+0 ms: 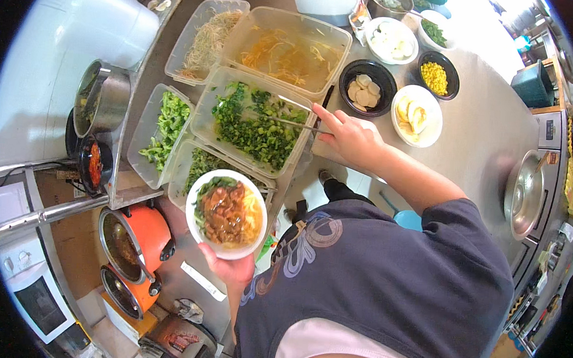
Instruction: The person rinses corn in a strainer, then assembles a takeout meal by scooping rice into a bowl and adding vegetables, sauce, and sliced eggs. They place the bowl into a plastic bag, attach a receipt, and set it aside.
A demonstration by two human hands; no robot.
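My left hand (230, 268) holds up a white bowl (261, 227) from beneath. Glossy brown stewed pieces (224, 208) fill its middle, with dark greens on one side and yellow shreds on the other. My right hand (349, 137) is closed on a thin, long-handled metal utensil (291, 123). Its far end reaches into chopped greens (257, 128) in a clear plastic tub (200, 116), and the tip is hidden among them. The bowl hovers over the near edge of another tub of chopped greens (214, 166).
More tubs hold pale sprouts (211, 43), orange shreds in liquid (287, 57) and light green pieces (170, 122). Bowls of round slices (364, 92), fried eggs (411, 114) and corn (434, 78) stand right. Orange pots (140, 236) sit lower left; a metal basin (522, 193) lies far right.
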